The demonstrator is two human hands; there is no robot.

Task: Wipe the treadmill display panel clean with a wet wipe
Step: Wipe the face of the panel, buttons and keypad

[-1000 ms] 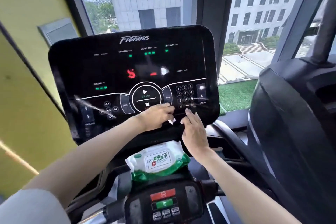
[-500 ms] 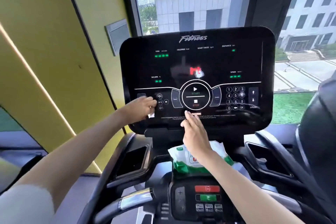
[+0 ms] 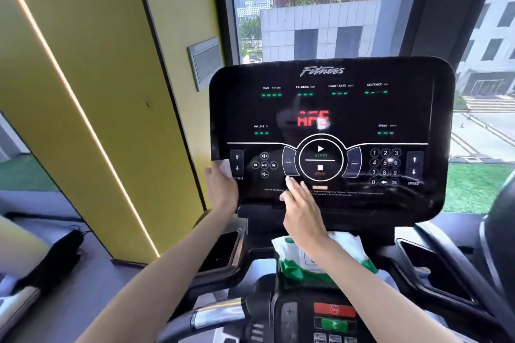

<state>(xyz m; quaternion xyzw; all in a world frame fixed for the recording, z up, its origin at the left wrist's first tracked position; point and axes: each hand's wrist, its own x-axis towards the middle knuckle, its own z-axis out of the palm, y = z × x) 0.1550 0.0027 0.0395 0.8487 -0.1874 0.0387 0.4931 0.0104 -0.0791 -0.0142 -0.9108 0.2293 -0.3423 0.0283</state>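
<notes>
The black glossy treadmill display panel (image 3: 331,108) fills the middle, lit with green dashes and red letters. My left hand (image 3: 221,188) is at the panel's lower left edge by the incline buttons and holds a white wet wipe (image 3: 225,166) against it. My right hand (image 3: 302,207) rests with straight fingers on the panel's lower rim, below the round start/stop control. A green and white wipe pack (image 3: 348,252) lies on the shelf under the panel, partly behind my right wrist.
A yellow wall (image 3: 92,92) with a light strip stands close on the left. Windows lie behind the panel. Cup trays (image 3: 220,252) flank the console, with red and green buttons (image 3: 334,316) and a chrome handlebar (image 3: 214,317) below. Another black machine edge (image 3: 501,231) is at right.
My left hand slid the wipe leftward along the panel's bottom, from below the start/stop control to the left edge. My right hand stayed on the lower rim. My view turned left.
</notes>
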